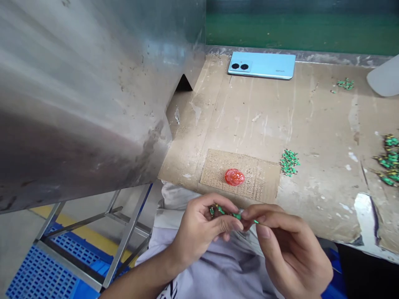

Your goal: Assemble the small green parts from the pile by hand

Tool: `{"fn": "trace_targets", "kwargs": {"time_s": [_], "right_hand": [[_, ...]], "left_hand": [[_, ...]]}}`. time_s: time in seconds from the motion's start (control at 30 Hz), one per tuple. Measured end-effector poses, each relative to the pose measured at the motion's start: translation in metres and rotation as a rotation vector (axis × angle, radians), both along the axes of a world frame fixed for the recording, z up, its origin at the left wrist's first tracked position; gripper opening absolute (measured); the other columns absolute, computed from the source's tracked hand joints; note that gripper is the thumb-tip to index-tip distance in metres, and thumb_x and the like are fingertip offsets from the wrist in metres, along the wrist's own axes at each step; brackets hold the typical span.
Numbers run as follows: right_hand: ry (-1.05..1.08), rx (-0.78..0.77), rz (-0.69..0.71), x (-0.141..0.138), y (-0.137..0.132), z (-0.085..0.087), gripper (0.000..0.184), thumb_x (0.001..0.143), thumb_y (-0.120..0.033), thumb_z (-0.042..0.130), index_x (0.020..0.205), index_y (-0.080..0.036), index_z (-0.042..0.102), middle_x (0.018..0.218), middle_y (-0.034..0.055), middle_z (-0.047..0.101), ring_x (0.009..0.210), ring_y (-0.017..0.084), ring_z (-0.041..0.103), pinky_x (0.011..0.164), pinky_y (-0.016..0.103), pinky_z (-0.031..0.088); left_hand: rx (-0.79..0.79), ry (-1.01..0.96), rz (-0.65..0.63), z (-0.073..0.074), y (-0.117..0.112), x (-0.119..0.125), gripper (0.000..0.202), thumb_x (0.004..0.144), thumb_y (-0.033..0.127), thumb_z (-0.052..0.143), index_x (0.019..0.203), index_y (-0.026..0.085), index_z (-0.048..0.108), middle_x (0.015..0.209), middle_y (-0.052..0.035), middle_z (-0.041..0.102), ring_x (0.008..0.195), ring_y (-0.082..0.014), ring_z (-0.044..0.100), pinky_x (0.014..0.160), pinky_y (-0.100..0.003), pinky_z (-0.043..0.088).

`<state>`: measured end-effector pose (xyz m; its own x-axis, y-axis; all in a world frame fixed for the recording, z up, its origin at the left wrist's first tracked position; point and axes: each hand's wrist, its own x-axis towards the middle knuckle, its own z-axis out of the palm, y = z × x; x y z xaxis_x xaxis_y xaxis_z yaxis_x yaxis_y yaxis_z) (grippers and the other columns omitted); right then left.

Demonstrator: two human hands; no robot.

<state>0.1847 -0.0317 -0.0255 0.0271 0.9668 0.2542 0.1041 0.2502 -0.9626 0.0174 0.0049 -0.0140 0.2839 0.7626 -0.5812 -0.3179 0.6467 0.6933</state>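
Note:
My left hand (202, 228) is closed around a small bunch of green parts (220, 209), just in front of the table's near edge. My right hand (286, 245) pinches one thin green part (238, 216) between thumb and forefinger, its tip touching the left hand's fingers. Both hands hover over my lap, below a ribbed cardboard pad (258, 178). A red round cap-like piece (234, 177) lies on that pad.
A small heap of green parts (289, 162) lies right of the pad, more green parts (388, 160) at the right edge and a few (345, 84) far back. A light blue phone (262, 65) lies at the back. A large metal chute (87, 91) fills the left.

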Motion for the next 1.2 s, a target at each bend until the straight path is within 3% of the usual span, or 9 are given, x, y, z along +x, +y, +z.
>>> {"fn": "trace_targets", "kwargs": {"time_s": [0.13,0.27,0.47,0.63,0.8,1.2], "right_hand": [[-0.109,0.129,0.033,0.004,0.005,0.005,0.027,0.094,-0.001,0.056,0.109,-0.023,0.063,0.091,0.0057,0.076,0.081,0.019,0.076,0.066,0.032,0.065],[-0.281,0.261,0.215,0.010,0.013,0.010,0.023,0.088,0.000,0.056,0.093,-0.022,0.061,0.085,0.0043,0.077,0.074,0.017,0.076,0.064,0.028,0.065],[-0.119,0.212,0.351,0.012,0.006,0.005,0.023,0.092,-0.003,0.056,0.105,-0.022,0.060,0.097,0.0061,0.078,0.084,0.019,0.079,0.074,0.032,0.068],[0.065,0.090,0.224,0.008,-0.003,0.001,0.015,0.106,-0.015,0.052,0.114,-0.023,0.061,0.092,0.0056,0.074,0.081,0.018,0.075,0.066,0.031,0.066],[0.007,-0.010,0.006,0.003,0.000,0.000,0.016,0.102,-0.009,0.058,0.106,-0.022,0.065,0.082,0.0021,0.067,0.072,0.015,0.068,0.060,0.027,0.058],[-0.036,-0.053,-0.042,-0.003,0.000,0.001,0.014,0.100,-0.009,0.061,0.102,-0.022,0.065,0.082,0.0015,0.067,0.073,0.015,0.065,0.059,0.024,0.055]], "left_hand": [[-0.009,-0.010,-0.027,0.000,0.001,-0.001,0.033,0.074,0.038,0.098,0.088,0.016,0.077,0.058,0.0052,0.061,0.047,-0.0073,0.054,0.043,-0.017,0.035],[-0.007,-0.030,-0.025,-0.002,0.000,-0.002,0.029,0.076,0.035,0.097,0.087,0.015,0.080,0.060,0.0040,0.063,0.049,-0.0068,0.054,0.044,-0.017,0.033],[-0.069,-0.131,-0.013,0.000,-0.001,-0.006,0.026,0.075,0.031,0.098,0.092,0.017,0.084,0.076,0.0005,0.071,0.060,-0.0068,0.059,0.056,-0.017,0.044],[-0.140,-0.255,-0.010,0.003,0.001,-0.006,0.020,0.075,0.025,0.096,0.089,0.016,0.085,0.078,-0.0006,0.071,0.060,-0.0069,0.058,0.059,-0.018,0.046],[-0.141,-0.295,0.003,0.004,0.002,-0.004,0.014,0.078,0.022,0.091,0.090,0.017,0.086,0.074,-0.0006,0.069,0.062,-0.0086,0.059,0.060,-0.019,0.045],[-0.110,-0.248,0.013,0.001,-0.001,-0.002,0.021,0.075,0.023,0.097,0.092,0.019,0.086,0.079,-0.0006,0.074,0.067,-0.0099,0.066,0.060,-0.019,0.049]]}}
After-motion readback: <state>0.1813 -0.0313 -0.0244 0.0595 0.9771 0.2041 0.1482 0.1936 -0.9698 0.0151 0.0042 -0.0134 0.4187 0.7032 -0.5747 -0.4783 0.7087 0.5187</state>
